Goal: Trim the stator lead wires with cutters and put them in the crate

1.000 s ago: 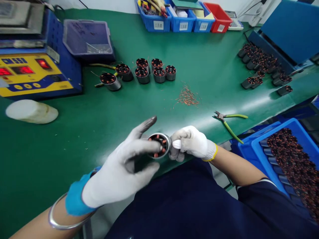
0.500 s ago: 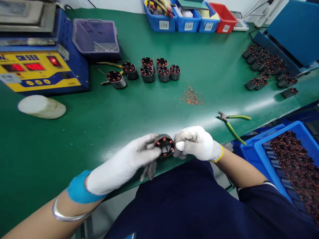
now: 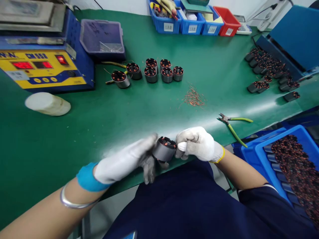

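Note:
A motor stator (image 3: 164,152), a grey metal ring with dark slots and copper windings, is held just over the bench's front edge. My left hand (image 3: 143,154), in a white glove with grey fingers, cradles it from the left and below. Its upper fingers are smeared by motion. Against the stator's right rim, my right hand (image 3: 193,142) is closed in a pinch, in a similar glove with a yellow cuff edge. What lies between those fingertips is hidden. Green-handled side cutters (image 3: 230,124) lie open to the right of my right hand.
Several stators (image 3: 151,74) stand at the back, left of copper wire clippings (image 3: 194,97). More stators (image 3: 266,64) are grouped at the right. A blue crate (image 3: 251,151) full of stators sits front right. At left are a yellow-fronted machine (image 3: 45,69) and a white cylinder (image 3: 48,104).
The stator has tipped: its open end faced me and now points more upward, showing its grey side. My left fingers have shifted around it. My right hand keeps its pinch. The view has shifted slightly.

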{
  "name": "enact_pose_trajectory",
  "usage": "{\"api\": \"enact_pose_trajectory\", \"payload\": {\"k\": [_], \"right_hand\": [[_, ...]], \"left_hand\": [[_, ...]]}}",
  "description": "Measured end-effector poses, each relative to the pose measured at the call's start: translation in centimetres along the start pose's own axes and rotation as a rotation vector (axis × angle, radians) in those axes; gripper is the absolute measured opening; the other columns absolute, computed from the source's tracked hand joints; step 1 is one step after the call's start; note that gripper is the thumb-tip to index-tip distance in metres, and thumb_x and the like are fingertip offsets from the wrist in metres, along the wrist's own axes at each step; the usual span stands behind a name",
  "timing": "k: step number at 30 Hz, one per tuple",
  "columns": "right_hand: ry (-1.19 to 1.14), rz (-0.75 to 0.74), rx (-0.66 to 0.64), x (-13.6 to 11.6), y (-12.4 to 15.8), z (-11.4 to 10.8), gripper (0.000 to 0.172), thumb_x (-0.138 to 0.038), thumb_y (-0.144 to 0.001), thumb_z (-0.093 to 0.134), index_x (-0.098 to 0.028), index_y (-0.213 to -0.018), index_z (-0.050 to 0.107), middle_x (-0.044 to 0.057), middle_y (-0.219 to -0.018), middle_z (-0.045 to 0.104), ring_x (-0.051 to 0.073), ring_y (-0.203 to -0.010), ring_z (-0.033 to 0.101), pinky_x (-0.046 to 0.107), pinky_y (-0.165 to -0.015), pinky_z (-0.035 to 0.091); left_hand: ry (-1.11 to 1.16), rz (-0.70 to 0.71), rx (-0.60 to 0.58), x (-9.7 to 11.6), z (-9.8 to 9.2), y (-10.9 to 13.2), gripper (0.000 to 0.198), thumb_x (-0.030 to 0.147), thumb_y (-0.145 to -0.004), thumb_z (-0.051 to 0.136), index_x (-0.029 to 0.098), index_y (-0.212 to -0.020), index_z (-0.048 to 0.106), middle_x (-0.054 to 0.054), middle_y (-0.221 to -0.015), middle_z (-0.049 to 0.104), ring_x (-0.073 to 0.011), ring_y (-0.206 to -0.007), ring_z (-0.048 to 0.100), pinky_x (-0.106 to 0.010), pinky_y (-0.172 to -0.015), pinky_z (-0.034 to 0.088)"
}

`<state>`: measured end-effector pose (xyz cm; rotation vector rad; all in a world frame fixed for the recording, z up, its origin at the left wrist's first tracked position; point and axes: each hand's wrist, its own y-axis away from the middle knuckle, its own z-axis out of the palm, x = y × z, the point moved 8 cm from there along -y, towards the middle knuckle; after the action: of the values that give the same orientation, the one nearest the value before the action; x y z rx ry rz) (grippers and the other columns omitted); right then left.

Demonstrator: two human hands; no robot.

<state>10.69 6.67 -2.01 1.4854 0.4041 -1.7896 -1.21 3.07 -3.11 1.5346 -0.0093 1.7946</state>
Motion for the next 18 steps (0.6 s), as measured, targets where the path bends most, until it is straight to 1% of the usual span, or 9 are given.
{"api": "enact_pose_trajectory", "payload": {"k": [2, 5, 7, 8, 11, 13, 14, 17, 18], "right_hand": [[-0.01, 0.017, 0.024, 0.4, -0.1, -0.4, 0.022, -0.031, -0.079, 0.069, -0.012, -0.069, 0.063, 0.002, -0.065, 0.068, 0.007, -0.05, 0.06, 0.016, -0.048, 0.051], [-0.118, 0.056, 0.033, 1.1, -0.2, -0.6, 0.023, -0.033, -0.075, 0.07, -0.012, -0.072, 0.062, 0.002, -0.064, 0.068, 0.009, -0.047, 0.061, 0.018, -0.045, 0.051], [-0.153, 0.072, 0.017, 1.2, -0.2, -0.2, 0.025, -0.035, -0.074, 0.071, -0.012, -0.074, 0.061, 0.002, -0.062, 0.068, 0.01, -0.046, 0.06, 0.018, -0.043, 0.05], [-0.138, 0.074, 0.007, 1.2, -0.2, 0.0, 0.025, -0.036, -0.074, 0.07, -0.012, -0.073, 0.061, 0.002, -0.062, 0.067, 0.01, -0.047, 0.06, 0.018, -0.043, 0.05], [0.019, 0.053, 0.003, 0.7, -0.5, 0.4, 0.022, -0.033, -0.077, 0.067, -0.013, -0.07, 0.061, 0.001, -0.063, 0.066, 0.008, -0.049, 0.059, 0.017, -0.047, 0.049], [0.106, 0.051, 0.024, 0.6, -0.6, 0.2, 0.021, -0.032, -0.079, 0.065, -0.013, -0.069, 0.061, 0.001, -0.063, 0.065, 0.007, -0.049, 0.058, 0.017, -0.047, 0.048], [0.113, 0.065, 0.028, 0.6, -0.7, 0.1, 0.021, -0.032, -0.079, 0.065, -0.013, -0.07, 0.061, 0.001, -0.064, 0.065, 0.007, -0.049, 0.058, 0.017, -0.047, 0.048], [0.039, 0.102, 0.01, 0.5, -0.7, 0.1, 0.024, -0.036, -0.077, 0.066, -0.013, -0.072, 0.061, 0.002, -0.064, 0.066, 0.008, -0.047, 0.057, 0.018, -0.044, 0.048], [0.035, 0.096, 0.003, 0.3, -0.6, 0.1, 0.024, -0.036, -0.077, 0.066, -0.014, -0.071, 0.061, 0.002, -0.064, 0.066, 0.008, -0.047, 0.057, 0.018, -0.044, 0.047]], "left_hand": [[0.025, -0.08, -0.061, -0.4, 0.6, -0.1, 0.053, 0.061, -0.082, 0.056, 0.015, -0.106, 0.065, -0.012, -0.089, 0.072, -0.0181, -0.057, 0.064, -0.028, -0.047, 0.052], [0.137, 0.199, 0.126, 2.1, -0.7, 0.2, 0.038, 0.031, -0.066, 0.082, 0.022, -0.1, 0.068, -0.006, -0.11, 0.07, -0.0211, -0.089, 0.068, -0.029, -0.071, 0.058], [0.277, 0.414, 0.229, 3.8, -1.7, 0.9, 0.024, 0.032, -0.066, 0.08, 0.021, -0.085, 0.069, -0.004, -0.128, 0.063, -0.0266, -0.116, 0.06, -0.037, -0.096, 0.052], [0.335, 0.43, 0.241, 4.0, -1.9, 0.9, 0.024, 0.041, -0.071, 0.075, 0.021, -0.082, 0.069, -0.005, -0.13, 0.061, -0.0286, -0.119, 0.058, -0.04, -0.099, 0.051], [0.297, 0.081, 0.106, 1.6, -0.5, -0.4, 0.054, 0.066, -0.082, 0.05, 0.018, -0.099, 0.068, -0.012, -0.107, 0.07, -0.0263, -0.08, 0.069, -0.042, -0.067, 0.06], [0.095, -0.076, 0.043, 0.1, 0.2, -0.5, 0.056, 0.064, -0.085, 0.047, 0.016, -0.11, 0.063, -0.011, -0.089, 0.07, -0.0208, -0.059, 0.065, -0.037, -0.053, 0.056], [-0.037, -0.011, 0.095, 0.4, -0.2, -0.5, 0.051, 0.058, -0.084, 0.053, 0.016, -0.112, 0.062, -0.01, -0.089, 0.07, -0.0213, -0.064, 0.066, -0.037, -0.057, 0.057], [-0.362, 0.529, 0.424, 4.3, -1.7, 1.5, 0.055, 0.037, -0.071, 0.073, 0.022, -0.121, 0.057, -0.011, -0.118, 0.063, -0.0288, -0.109, 0.061, -0.042, -0.091, 0.054], [-0.4, 0.64, 0.453, 4.9, -1.6, 2.1, 0.06, 0.034, -0.07, 0.073, 0.024, -0.126, 0.054, -0.012, -0.126, 0.059, -0.0296, -0.118, 0.057, -0.044, -0.096, 0.051]]}}
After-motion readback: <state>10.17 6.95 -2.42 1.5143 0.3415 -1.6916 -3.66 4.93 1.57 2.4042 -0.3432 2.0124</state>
